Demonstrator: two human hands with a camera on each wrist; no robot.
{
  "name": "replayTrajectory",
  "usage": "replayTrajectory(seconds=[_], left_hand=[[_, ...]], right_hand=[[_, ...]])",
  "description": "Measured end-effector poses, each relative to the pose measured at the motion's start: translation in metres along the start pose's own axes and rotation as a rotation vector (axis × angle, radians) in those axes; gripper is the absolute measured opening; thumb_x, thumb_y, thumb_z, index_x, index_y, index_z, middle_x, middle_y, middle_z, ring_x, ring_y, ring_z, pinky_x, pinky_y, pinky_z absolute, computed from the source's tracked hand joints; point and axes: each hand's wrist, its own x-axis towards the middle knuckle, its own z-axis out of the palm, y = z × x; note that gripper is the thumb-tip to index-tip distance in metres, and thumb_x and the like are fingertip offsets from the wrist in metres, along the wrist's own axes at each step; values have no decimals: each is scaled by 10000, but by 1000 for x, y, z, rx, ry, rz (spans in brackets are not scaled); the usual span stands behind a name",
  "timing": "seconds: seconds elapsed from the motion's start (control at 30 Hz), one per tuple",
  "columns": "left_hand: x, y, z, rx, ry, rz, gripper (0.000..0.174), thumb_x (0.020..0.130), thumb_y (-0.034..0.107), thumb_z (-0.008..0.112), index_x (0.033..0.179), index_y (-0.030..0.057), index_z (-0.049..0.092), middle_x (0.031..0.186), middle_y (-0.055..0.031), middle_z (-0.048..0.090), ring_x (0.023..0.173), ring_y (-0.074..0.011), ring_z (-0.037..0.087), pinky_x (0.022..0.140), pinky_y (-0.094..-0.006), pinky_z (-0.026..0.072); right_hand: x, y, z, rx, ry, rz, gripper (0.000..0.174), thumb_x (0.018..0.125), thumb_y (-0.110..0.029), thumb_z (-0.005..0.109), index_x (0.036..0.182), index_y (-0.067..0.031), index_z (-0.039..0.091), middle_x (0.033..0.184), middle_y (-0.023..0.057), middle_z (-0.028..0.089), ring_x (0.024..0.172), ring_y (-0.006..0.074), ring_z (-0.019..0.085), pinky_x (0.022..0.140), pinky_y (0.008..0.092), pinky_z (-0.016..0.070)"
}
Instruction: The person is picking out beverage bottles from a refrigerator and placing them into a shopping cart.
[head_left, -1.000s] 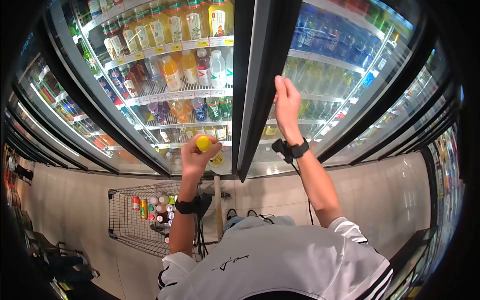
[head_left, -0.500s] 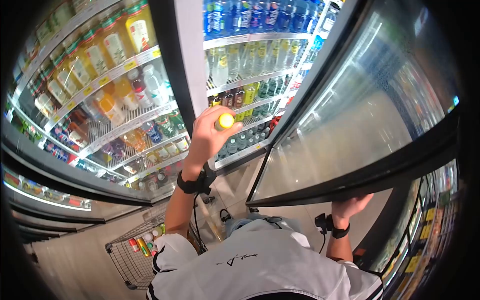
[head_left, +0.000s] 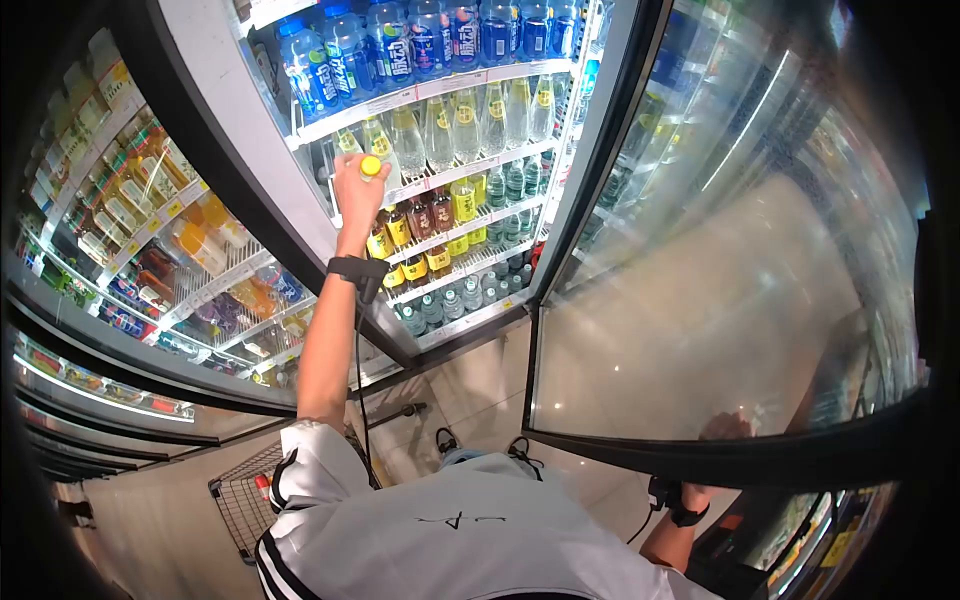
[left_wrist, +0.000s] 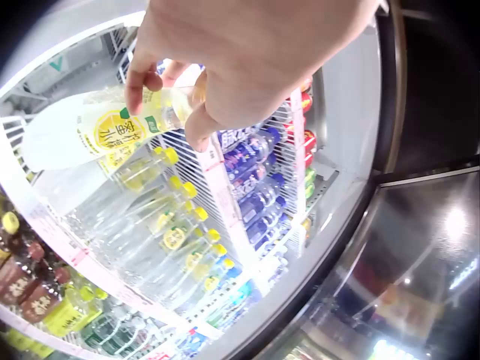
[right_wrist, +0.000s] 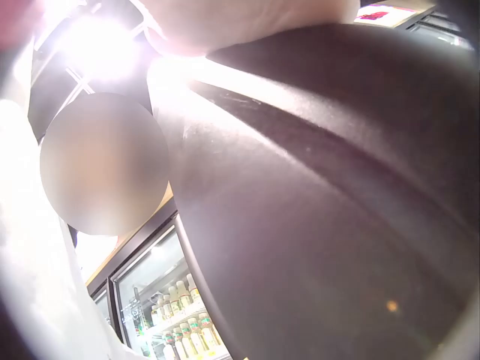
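Since the earlier frames, the left hand [head_left: 357,192] has carried the yellow-capped bottle [left_wrist: 94,129] up and away from the person's body, into the open cooler at the upper left of the head view. That hand is grasping the bottle by its neck, fingers on one side and thumb on the other. From overhead you mostly see the yellow cap [head_left: 371,166], facing up toward the camera. In the left wrist view the bottle's long axis runs nearly sideways, tipped a little: base at the left edge, neck toward the upper middle under the fingers. It points roughly the same way as the row of clear bottles [left_wrist: 161,232] just beside it, whose yellow caps face right too, though the two lines don't quite match.

The right hand [head_left: 699,495] is at the lower right, at the edge of the glass door [head_left: 700,300], which stands wide open. The door's dark frame covers much of the hand, so I can't tell how its fingers are set.

Farther out, blue bottles [head_left: 390,45] fill the shelf above the clear ones, and brown and yellow bottles [head_left: 420,215] sit below, with more small bottles [head_left: 450,303] at the bottom. A wire cart [head_left: 240,500] stands at the lower left, near the white sleeve [head_left: 318,465].
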Motion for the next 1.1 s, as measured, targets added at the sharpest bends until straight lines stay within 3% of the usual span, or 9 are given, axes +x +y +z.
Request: replayTrajectory(seconds=[0.07, 0.1, 0.17, 0.2, 0.3, 0.33, 0.47, 0.8, 1.1], left_hand=[[7, -11, 4, 151, 5, -65, 361, 750, 261, 806, 995, 21, 693, 1041, -192, 554, 909, -372, 602, 799, -445, 483], [11, -19, 7, 161, 0, -62, 361, 750, 261, 806, 995, 21, 693, 1041, -192, 554, 909, -372, 602, 799, -445, 483], [17, -39, 15, 201, 6, -146, 397, 751, 282, 805, 1033, 26, 694, 1024, -189, 554, 905, -369, 603, 800, -444, 484], [19, -44, 17, 183, 14, -183, 440, 749, 315, 805, 1062, 27, 693, 1054, -203, 559, 942, -383, 604, 832, -447, 485], [33, -73, 25, 181, -12, -305, 484, 743, 343, 804, 1079, 16, 684, 1111, -221, 547, 992, -397, 603, 876, -449, 480], [40, -81, 28, 207, -2, -298, 481, 740, 358, 800, 1052, 8, 693, 1078, -226, 605, 976, -390, 634, 862, -444, 499], [66, -85, 29, 163, -68, -388, 422, 720, 361, 807, 968, 30, 721, 878, -196, 709, 862, -355, 693, 766, -430, 538], [88, -122, 64, 144, 336, -385, 401, 698, 276, 789, 977, 3, 698, 930, -164, 715, 872, -391, 679, 818, -455, 517], [94, -111, 69, 249, 318, -602, 435, 747, 293, 767, 1023, -25, 658, 996, -257, 683, 943, -432, 660, 857, -478, 511]], right_hand=[[10, -2, 39, -646, -727, -253, 297, 963, -329, 577, 774, -128, 466, 687, 35, 472, 550, 127, 444, 467, 249, 334], [15, -18, 42, -642, -721, -243, 297, 963, -329, 577, 774, -128, 466, 687, 35, 472, 550, 127, 444, 467, 249, 334], [31, -38, 33, -629, -724, 72, 673, 1042, -502, 270, 636, -38, 541, 575, 17, 531, 440, 148, 441, 409, 327, 356], [62, -31, 31, 7, -1159, 501, 737, 1015, -574, 268, 635, -20, 571, 471, 40, 487, 338, 177, 399, 330, 321, 290], [52, -48, 43, 7, -811, 571, 399, 982, -407, 551, 652, -183, 537, 603, -61, 454, 630, 63, 455, 617, 278, 403], [72, -48, 24, 148, -1026, 596, 323, 1001, -401, 524, 769, -180, 568, 759, -35, 475, 764, 95, 464, 741, 321, 411], [84, -46, 25, 141, -1019, 609, 309, 996, -382, 529, 770, -174, 561, 766, -35, 474, 775, 96, 470, 752, 329, 412], [95, -49, 19, 106, -987, 588, 267, 981, -319, 546, 770, -155, 538, 790, -34, 471, 810, 102, 488, 789, 357, 415], [66, -49, 27, 48, -945, 556, 236, 967, -262, 562, 771, -138, 518, 811, -33, 468, 842, 106, 504, 823, 383, 418]])
